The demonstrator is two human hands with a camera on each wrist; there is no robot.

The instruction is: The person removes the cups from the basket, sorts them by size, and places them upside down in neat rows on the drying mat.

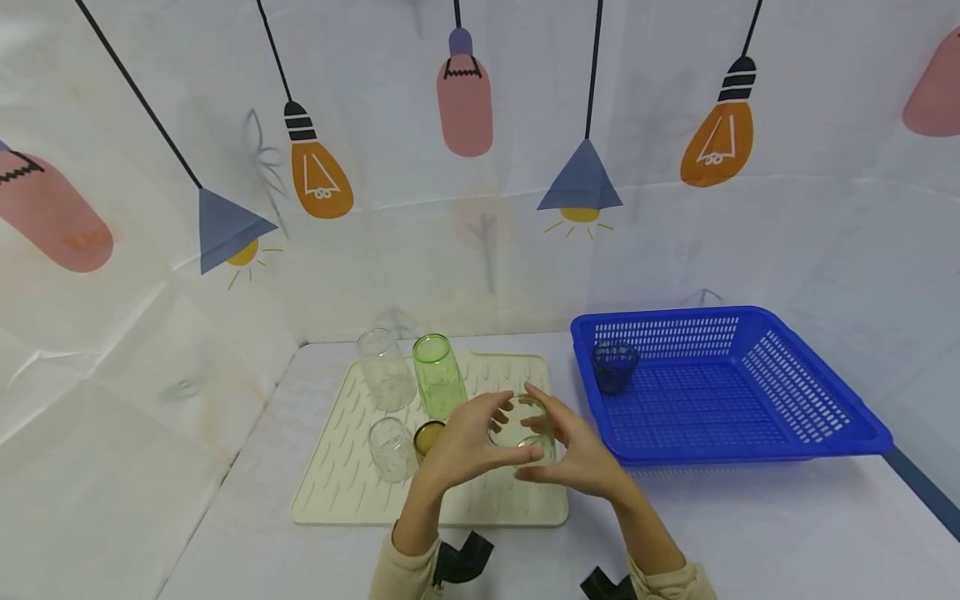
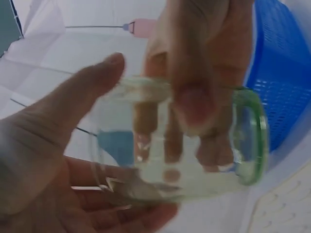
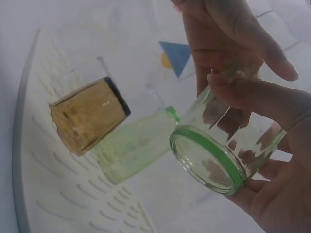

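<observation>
A clear, green-tinted drinking glass [image 1: 517,432] is up between both hands, lying sideways with its thick base toward the camera in the right wrist view. My right hand [image 1: 579,450] grips it, thumb on one side and fingers round the other. Close around the rim end is my left hand [image 1: 471,442]; its thumb stands off the glass in the left wrist view, while its relaxed fingers lie along the underside. Beneath and left of the hands, an amber glass [image 3: 90,116], a tall green glass [image 1: 438,379], a tall clear glass [image 1: 386,371] and a short clear glass [image 1: 392,452] stand on a cream ribbed mat [image 1: 330,483].
A blue plastic basket [image 1: 720,454] sits on the right of the white-covered table [image 1: 240,533]. Inside its left corner is a dark blue glass [image 1: 615,371]. A white sheet [image 1: 405,250] printed with lamps hangs behind.
</observation>
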